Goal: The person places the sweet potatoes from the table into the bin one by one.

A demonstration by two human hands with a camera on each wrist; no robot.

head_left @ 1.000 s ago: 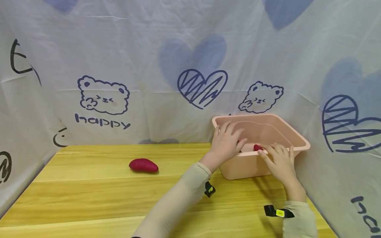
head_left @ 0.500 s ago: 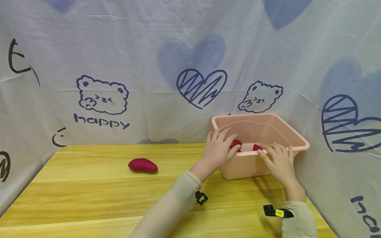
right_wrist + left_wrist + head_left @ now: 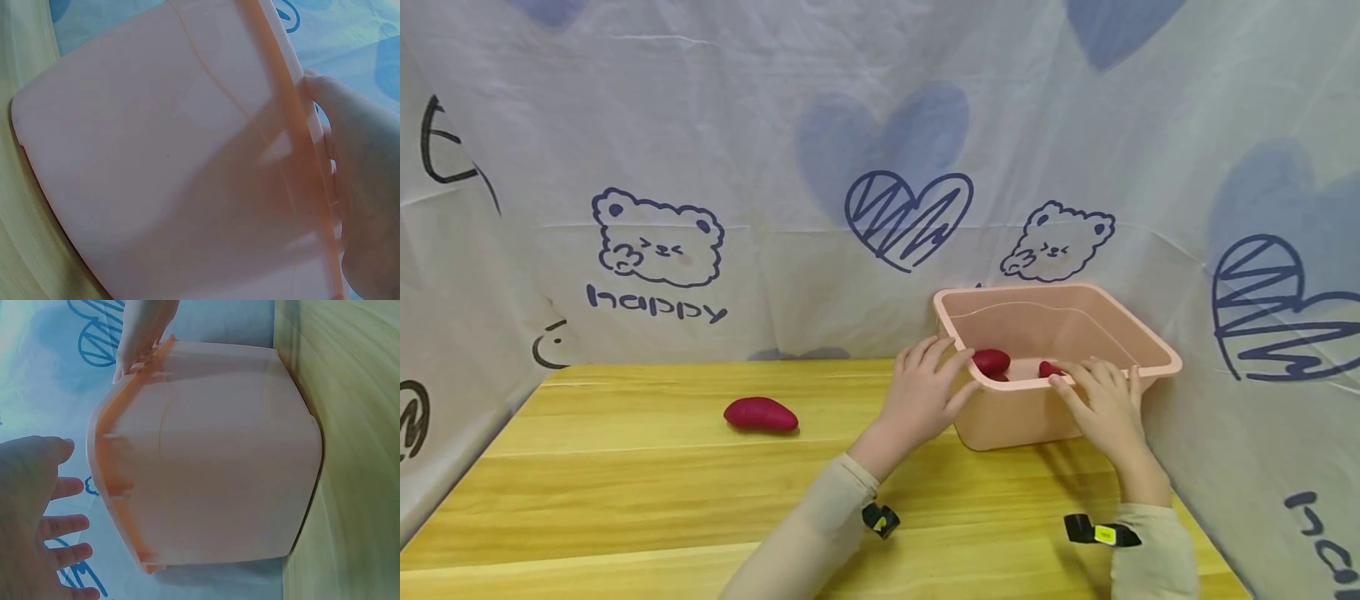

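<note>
A pink plastic bin (image 3: 1022, 417) stands at the table's back right. My left hand (image 3: 921, 392) is beside its left corner, fingers spread and holding nothing; in the left wrist view a gap shows between the fingertips (image 3: 80, 524) and the rim. My right hand (image 3: 1108, 408) holds the front rim, its fingers bent over it and the thumb at the edge. Inside the bin lies a dark red sweet potato (image 3: 991, 362) at the left, with more red just under it. Another red piece (image 3: 1048, 368) shows by my right fingertips, mostly hidden by the front rim.
One more sweet potato (image 3: 762, 415) lies on the wooden table (image 3: 647, 500), left of the bin. Printed white cloth (image 3: 775, 167) hangs behind the table and along both sides, close to the bin's right and back.
My left hand has come out of the bin, back and to the left over the rim, uncovering the red sweet potato inside. My right hand has stayed at the front rim.
</note>
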